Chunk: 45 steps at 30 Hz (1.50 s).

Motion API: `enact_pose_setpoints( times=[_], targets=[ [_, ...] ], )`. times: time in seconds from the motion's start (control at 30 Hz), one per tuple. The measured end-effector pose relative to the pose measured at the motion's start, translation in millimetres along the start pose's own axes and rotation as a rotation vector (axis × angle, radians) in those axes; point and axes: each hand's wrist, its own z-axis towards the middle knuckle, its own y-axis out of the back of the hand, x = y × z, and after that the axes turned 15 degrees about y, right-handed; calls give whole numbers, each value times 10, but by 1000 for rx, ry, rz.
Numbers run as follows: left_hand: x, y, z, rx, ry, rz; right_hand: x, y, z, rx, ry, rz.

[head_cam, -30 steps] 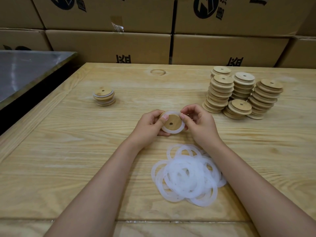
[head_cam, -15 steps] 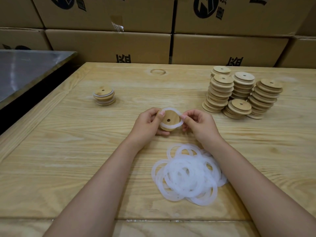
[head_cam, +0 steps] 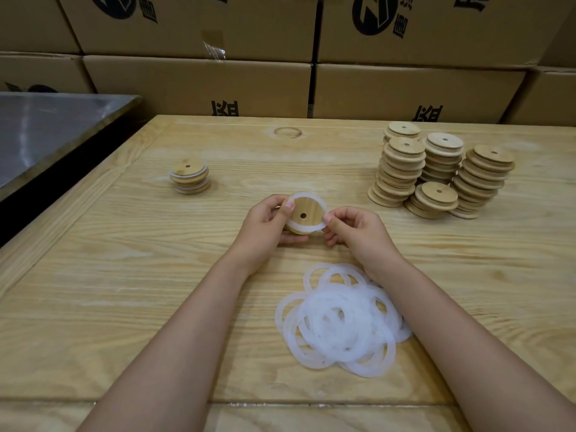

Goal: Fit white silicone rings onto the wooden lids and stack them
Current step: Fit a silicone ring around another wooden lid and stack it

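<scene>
Above table (head_cam: 124, 275) centre, my left hand (head_cam: 265, 226) grips the wooden lid (head_cam: 307, 210); my right hand (head_cam: 358, 235) pinches the silicone ring (head_cam: 299, 227) at its rim. Risk, I judge: uneven stretch lets the ring spring off the lid.

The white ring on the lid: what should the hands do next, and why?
Probably press the white ring down at its right edge: the right hand pinches it there, it looks not fully seated, and the left hand steadies the wooden lid.
</scene>
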Motion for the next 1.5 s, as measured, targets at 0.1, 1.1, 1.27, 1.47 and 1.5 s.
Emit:
enact_pose_setpoints(
  times=[0.1, 1.1, 1.27, 1.47, 1.5],
  targets=[
    [6, 2, -1, -9, 1, -16, 11, 8, 8, 32, -1, -29],
    [54, -38, 79, -31, -18, -144, 57, -97, -24, -72, -47, 18],
    [58, -67, 48, 6, -51, -107, 52, -98, -22, -122, -91, -5],
    [48, -86, 46, 32, -13, -101, 15, -91, -16, -135, -69, -87],
    [40, -85, 45, 30, 0, -113, 17, -89, -15, -126, -67, -92]
  ],
)
